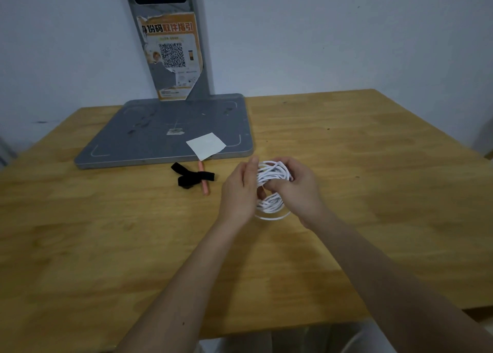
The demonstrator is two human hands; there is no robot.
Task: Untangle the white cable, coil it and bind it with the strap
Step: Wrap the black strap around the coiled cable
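White cable (pixel 272 184) is sitting bunched between both hands — left hand (pixel 238 190) and right hand (pixel 296 187) both gripping it; strap (pixel 190 176) is lying leftward, nearer the left.

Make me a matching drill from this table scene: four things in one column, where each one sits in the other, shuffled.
Things:
1. white cable
2. black strap
3. white paper
4. pink pen

Places:
A. on the grey base, at its front edge
B. on the table, lying across the pen
C. held between both hands
D. on the table, partly under the strap

Pairs: 1-C, 2-B, 3-A, 4-D
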